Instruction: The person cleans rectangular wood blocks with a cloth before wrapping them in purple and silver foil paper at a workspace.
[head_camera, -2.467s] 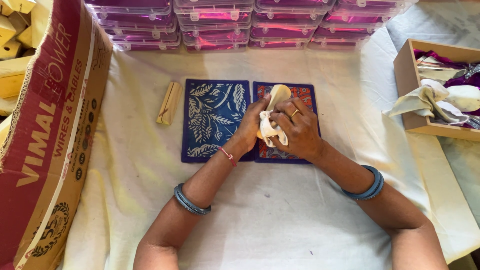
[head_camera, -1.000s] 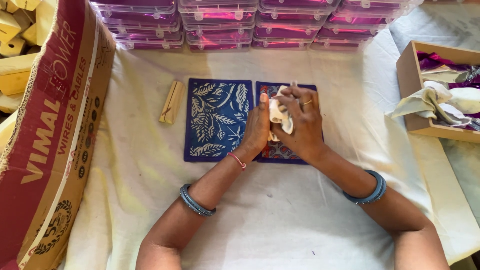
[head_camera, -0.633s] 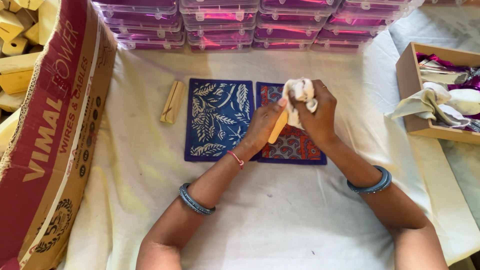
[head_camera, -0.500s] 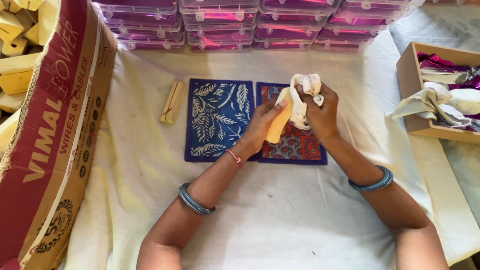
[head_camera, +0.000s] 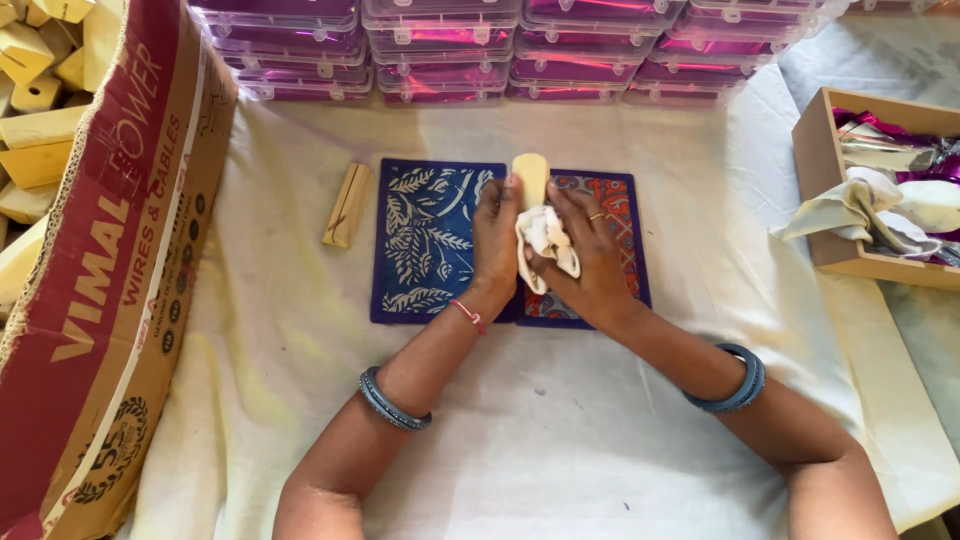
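Both forearms reach forward over the table (head_camera: 560, 440), which is covered with a white cloth, and meet at its middle. The left hand (head_camera: 497, 240) lies palm down, fingers closed along the side of a pale wooden block (head_camera: 531, 176) whose rounded end sticks out above the fingertips. The right hand (head_camera: 588, 255) curls its fingers around a crumpled white rag (head_camera: 546, 243) and presses it against the block. Under the hands lie two patterned mats side by side, a blue leaf mat (head_camera: 430, 238) and a red and blue mat (head_camera: 615, 215). A small wooden stick (head_camera: 347, 205) lies just left of the mats. Purple plastic boxes (head_camera: 500, 50) are stacked behind, a cardboard carton (head_camera: 110, 260) stands left, and a wooden box (head_camera: 830, 190) of cloths stands right.
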